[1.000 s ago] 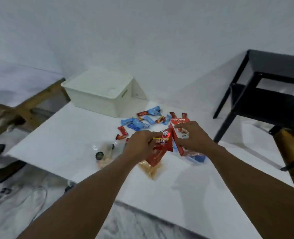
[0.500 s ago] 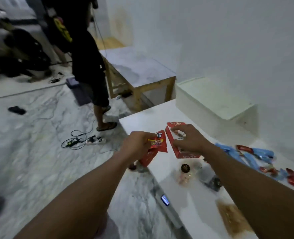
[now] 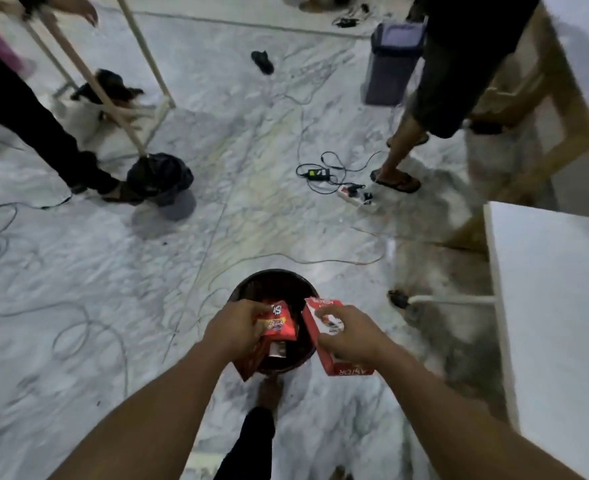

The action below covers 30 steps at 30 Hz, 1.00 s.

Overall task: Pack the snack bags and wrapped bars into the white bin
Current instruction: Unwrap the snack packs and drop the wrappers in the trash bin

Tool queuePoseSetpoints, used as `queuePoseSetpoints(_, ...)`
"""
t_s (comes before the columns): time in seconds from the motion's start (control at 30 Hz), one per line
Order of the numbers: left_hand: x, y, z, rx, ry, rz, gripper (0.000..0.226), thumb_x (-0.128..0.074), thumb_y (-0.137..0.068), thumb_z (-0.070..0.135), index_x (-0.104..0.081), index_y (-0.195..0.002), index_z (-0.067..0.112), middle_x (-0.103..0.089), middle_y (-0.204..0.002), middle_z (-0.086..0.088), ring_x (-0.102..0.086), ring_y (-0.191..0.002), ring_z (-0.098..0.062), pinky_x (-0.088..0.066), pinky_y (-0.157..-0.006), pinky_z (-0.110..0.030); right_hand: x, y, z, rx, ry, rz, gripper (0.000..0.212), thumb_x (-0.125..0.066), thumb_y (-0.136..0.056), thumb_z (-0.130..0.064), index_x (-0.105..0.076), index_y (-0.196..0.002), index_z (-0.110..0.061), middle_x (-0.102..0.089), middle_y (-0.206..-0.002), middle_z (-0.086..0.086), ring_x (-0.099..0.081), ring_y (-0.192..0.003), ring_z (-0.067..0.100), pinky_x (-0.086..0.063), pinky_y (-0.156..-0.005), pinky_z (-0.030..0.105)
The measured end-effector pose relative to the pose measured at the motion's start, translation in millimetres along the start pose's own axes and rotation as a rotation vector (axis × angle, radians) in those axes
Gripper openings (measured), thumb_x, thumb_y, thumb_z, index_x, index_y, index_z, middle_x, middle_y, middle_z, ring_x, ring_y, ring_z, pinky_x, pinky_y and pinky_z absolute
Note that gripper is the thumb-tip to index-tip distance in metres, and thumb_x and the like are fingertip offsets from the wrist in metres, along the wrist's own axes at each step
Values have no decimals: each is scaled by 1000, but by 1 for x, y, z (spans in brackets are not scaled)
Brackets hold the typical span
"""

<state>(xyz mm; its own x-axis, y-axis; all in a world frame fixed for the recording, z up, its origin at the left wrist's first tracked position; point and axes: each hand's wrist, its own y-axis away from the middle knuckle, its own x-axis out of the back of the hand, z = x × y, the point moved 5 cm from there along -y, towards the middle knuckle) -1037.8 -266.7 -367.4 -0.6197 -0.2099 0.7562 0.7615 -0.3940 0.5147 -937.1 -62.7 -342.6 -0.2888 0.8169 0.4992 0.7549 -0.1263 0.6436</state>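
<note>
While bag [image 3: 279,323] hovers, basket [image 3: 273,274] (dark) holds packet [image 3: 277,350].

Your left hand [image 3: 232,329] hides part of the snack bag [image 3: 281,323], your right hand [image 3: 350,337] part of the box [image 3: 348,369].

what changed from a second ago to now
The left hand and right hand swung from over the white table to above a dark round basket on the floor. The white bin and loose bars are now out of view. Unchanged: the left grips the red snack bag, the right the red box.
</note>
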Motion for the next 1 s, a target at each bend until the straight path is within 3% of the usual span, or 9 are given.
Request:
queuePoseSetpoints(0.1, -50, -61, -64, 99, 39, -41, 40, -60, -82, 38, -64, -121, 46, -68, -124, 11, -63, -114, -18, -52, -92, -34, -60, -86, 25, -63, -71, -103, 55, -65, -83, -32, -53, -137, -33, -50, -136, -4, -50, -103, 10, -40, -84, 23)
queuePoseSetpoints(0.23, -109, -134, -124, 166, 68, -92, 39, -60, -83, 38, -63, -121, 47, -68, -126, 10, -62, -115, -21, -51, -93, -35, -124, -182, 67, -218, -158, -192, 57, -66, -80, -35, -53, -135, -36, -52, -123, -5, -60, -107, 19, -52, -89, 31)
queuePoseSetpoints(0.37, -145, -190, -157, 161, 129, -137, 38, -59, -85, 39, -64, -122, 44, -68, -126, 11, -63, -116, -19, -51, -97, -38, -158, -250, 93, -299, -277, -188, 78, -64, -53, -56, -57, -130, -39, -61, -123, -5, -66, -103, 21, -54, -94, 38)
queuePoseSetpoints(0.47, -162, -212, -167, 97, 151, -208, 47, -47, -83, 53, -59, -128, 47, -70, -123, 11, -64, -116, -21, -50, -99, -40, -176, -285, 108, -318, -350, -186, 75, -62, -55, -60, -55, -129, -49, -64, -126, -8, -67, -104, 18, -55, -95, 42)
queuePoseSetpoints(0.53, -165, -219, -169, 84, 128, -255, 48, -45, -84, 49, -56, -131, 48, -70, -124, 9, -63, -118, -24, -49, -101, -42, -181, -294, 114, -330, -360, -193, 76, -62, -57, -57, -53, -132, -49, -60, -134, -9, -64, -111, 17, -52, -99, 40)
queuePoseSetpoints(0.63, -160, -223, -163, 80, 90, -292, 44, -51, -90, 34, -56, -134, 40, -67, -129, 5, -61, -121, -23, -47, -104, -40, -175, -293, 113, -343, -319, -192, 68, -67, -67, -49, -54, -133, -40, -57, -135, -6, -60, -116, 20, -49, -101, 37)
queuePoseSetpoints(0.7, -147, -221, -149, 67, 70, -299, 42, -53, -93, 29, -57, -135, 37, -66, -130, 3, -60, -122, -22, -46, -105, -38, -163, -284, 104, -341, -318, -189, 58, -69, -78, -39, -53, -133, -35, -56, -121, -10, -59, -112, 19, -48, -92, 31)
queuePoseSetpoints(0.83, -107, -207, -99, 15, 34, -316, 42, -51, -91, 34, -57, -131, 42, -70, -124, 0, -62, -117, -25, -49, -100, -39, -114, -250, 75, -290, -308, -105, 42, -66, -76, -38, -60, -117, -38, -65, -107, -7, -64, -98, 17, -47, -77, 24)
queuePoseSetpoints(1.0, -43, -162, -5, -95, 19, -351, 43, -50, -91, 33, -57, -133, 40, -67, -126, -2, -63, -113, -25, -51, -96, -40, -28, -168, 31, -247, -285, -7, 39, -63, -85, -27, -59, -124, -27, -71, -97, -3, -64, -92, 11, -48, -74, 21)
